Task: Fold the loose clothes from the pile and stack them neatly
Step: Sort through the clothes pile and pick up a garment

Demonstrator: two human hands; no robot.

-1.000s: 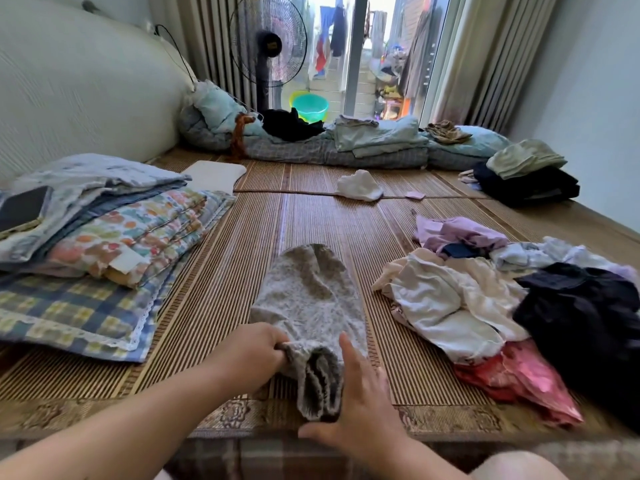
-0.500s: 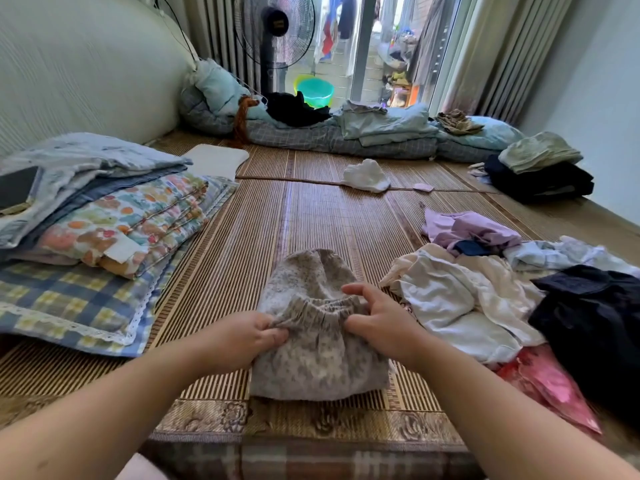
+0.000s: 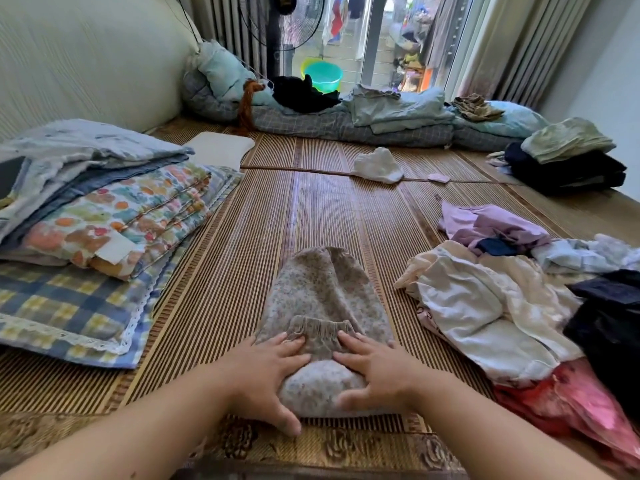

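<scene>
Floral shorts now folded in half.
Your left hand and right hand have stopped pinching and press them flat, fingers spread; pile waits.

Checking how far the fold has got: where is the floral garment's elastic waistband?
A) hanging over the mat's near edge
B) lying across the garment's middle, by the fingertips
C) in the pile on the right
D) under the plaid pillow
B: the waistband lies across the garment, at the fingertips of the left hand and right hand, which press flat on the fold.
</scene>
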